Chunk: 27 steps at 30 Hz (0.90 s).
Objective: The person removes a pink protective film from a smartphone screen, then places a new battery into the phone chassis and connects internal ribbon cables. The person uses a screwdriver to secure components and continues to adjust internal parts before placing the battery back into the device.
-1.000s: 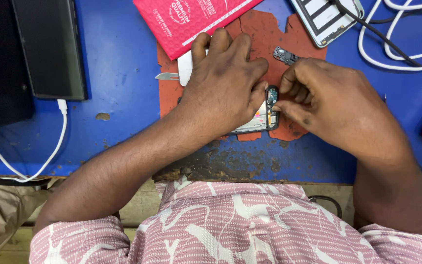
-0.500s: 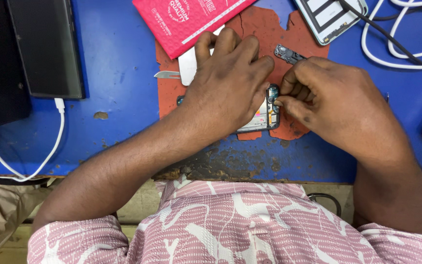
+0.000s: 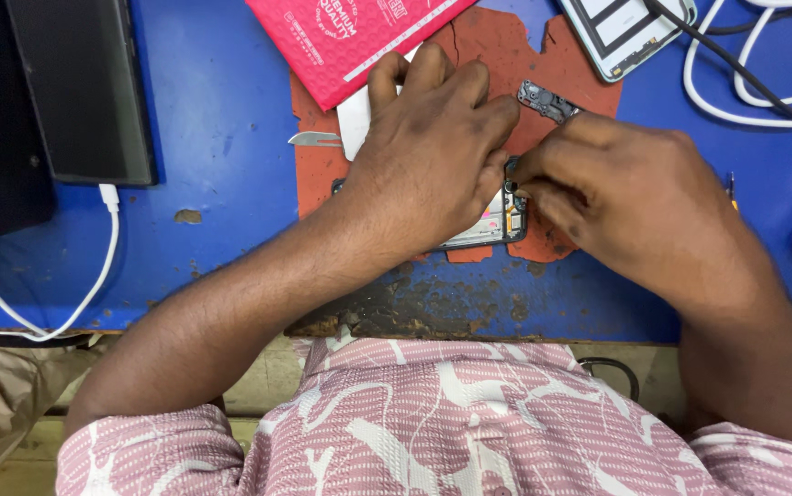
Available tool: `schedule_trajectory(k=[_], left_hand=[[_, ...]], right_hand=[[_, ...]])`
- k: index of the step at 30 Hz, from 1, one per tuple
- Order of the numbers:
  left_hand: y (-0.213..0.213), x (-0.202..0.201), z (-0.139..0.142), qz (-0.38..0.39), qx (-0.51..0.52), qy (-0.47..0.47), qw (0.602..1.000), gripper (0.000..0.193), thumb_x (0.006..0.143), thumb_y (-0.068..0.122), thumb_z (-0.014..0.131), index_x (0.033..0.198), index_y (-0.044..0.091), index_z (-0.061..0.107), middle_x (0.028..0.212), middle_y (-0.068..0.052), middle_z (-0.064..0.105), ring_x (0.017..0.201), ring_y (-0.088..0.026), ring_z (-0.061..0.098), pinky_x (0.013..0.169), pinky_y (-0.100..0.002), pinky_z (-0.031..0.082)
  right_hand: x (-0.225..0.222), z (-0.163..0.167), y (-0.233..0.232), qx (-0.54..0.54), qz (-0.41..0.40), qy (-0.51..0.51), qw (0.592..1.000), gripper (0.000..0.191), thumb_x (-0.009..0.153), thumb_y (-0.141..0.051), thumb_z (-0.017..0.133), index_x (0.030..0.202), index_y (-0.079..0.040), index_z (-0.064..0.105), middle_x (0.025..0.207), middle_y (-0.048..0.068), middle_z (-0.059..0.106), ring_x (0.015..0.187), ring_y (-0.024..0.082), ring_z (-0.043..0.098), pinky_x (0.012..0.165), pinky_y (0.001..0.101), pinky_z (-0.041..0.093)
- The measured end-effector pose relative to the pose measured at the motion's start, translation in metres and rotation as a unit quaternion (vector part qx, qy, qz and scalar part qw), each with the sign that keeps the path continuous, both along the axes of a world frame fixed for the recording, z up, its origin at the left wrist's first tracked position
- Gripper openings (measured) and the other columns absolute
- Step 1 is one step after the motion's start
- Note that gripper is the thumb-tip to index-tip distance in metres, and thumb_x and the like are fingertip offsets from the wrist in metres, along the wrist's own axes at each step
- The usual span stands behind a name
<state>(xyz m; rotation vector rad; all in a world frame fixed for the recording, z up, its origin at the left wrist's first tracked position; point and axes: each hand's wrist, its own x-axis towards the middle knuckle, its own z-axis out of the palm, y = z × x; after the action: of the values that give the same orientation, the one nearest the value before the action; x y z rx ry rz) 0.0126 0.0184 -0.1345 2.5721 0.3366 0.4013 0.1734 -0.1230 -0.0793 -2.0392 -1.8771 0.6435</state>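
Pressed flat, palm down, my left hand (image 3: 432, 147) covers most of the opened phone (image 3: 492, 228) on the rust-red mat (image 3: 497, 41), fingers spread over it and pinning it rather than pinching anything; only the phone's near right corner, with its bright inner parts, shows from under the palm. Far to the left of that hold sit a dark flat slab (image 3: 79, 87) and a white cable (image 3: 65, 294) looping off its near end, well apart from the work. Just left of the left hand a small metal blade (image 3: 315, 139) lies at the mat's edge, and beyond the fingertips a red packet (image 3: 350, 37) overlaps the mat's far side. Moving right, my right hand (image 3: 625, 202) comes in touching the phone's right end, its fingertips (image 3: 529, 179) drawn tight together at that edge; whether they nip a small part or a tool I cannot tell, since the knuckles hide it. The phone's long axis runs left to right, across me, so the exposed end lies directly at the right hand, which is the nearer one to it. A small dark component (image 3: 547, 99) rests on the mat just beyond the right fingertips. Farther right and away lie a white-framed panel (image 3: 625, 32) and white cords (image 3: 763, 92).
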Motion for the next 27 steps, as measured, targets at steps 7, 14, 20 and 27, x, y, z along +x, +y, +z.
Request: schedule_trajectory(k=[7, 14, 20, 27], left_hand=[[0.004, -0.003, 0.000, -0.003, 0.007, -0.008, 1.000, 0.030, 0.091, 0.026, 0.077, 0.113, 0.007, 0.073, 0.109, -0.009, 0.058, 0.113, -0.028, 0.048, 0.100, -0.052, 0.033], [0.004, -0.008, 0.003, 0.000, 0.015, -0.007, 1.000, 0.032, 0.088, 0.027, 0.078, 0.113, 0.007, 0.073, 0.111, -0.010, 0.058, 0.114, -0.028, 0.048, 0.100, -0.052, 0.033], [0.004, -0.010, 0.003, -0.001, 0.008, -0.006, 1.000, 0.033, 0.089, 0.027, 0.078, 0.114, 0.007, 0.073, 0.112, -0.009, 0.058, 0.115, -0.029, 0.048, 0.101, -0.053, 0.033], [0.004, -0.011, 0.003, -0.004, 0.004, 0.000, 1.000, 0.030, 0.089, 0.028, 0.078, 0.112, 0.008, 0.074, 0.110, -0.009, 0.058, 0.113, -0.028, 0.048, 0.099, -0.055, 0.032]], right_hand=[[-0.005, -0.003, -0.009, 0.060, -0.004, -0.015, 0.998, 0.019, 0.087, -0.005, 0.080, 0.105, -0.010, 0.079, 0.101, 0.005, 0.072, 0.086, 0.022, 0.071, 0.071, 0.0332, 0.056], [-0.016, 0.003, -0.007, 0.081, 0.019, -0.039, 0.996, 0.018, 0.083, -0.012, 0.084, 0.100, -0.009, 0.078, 0.101, 0.006, 0.072, 0.088, 0.023, 0.070, 0.072, 0.0345, 0.056], [-0.027, 0.012, -0.006, 0.069, 0.004, -0.060, 0.996, 0.018, 0.084, -0.010, 0.083, 0.102, -0.010, 0.079, 0.100, 0.005, 0.071, 0.088, 0.022, 0.069, 0.071, 0.0347, 0.056], [-0.031, 0.015, -0.001, 0.121, 0.018, -0.059, 0.991, 0.018, 0.079, -0.004, 0.082, 0.097, -0.004, 0.078, 0.098, 0.008, 0.068, 0.082, 0.023, 0.067, 0.067, 0.0347, 0.057]])
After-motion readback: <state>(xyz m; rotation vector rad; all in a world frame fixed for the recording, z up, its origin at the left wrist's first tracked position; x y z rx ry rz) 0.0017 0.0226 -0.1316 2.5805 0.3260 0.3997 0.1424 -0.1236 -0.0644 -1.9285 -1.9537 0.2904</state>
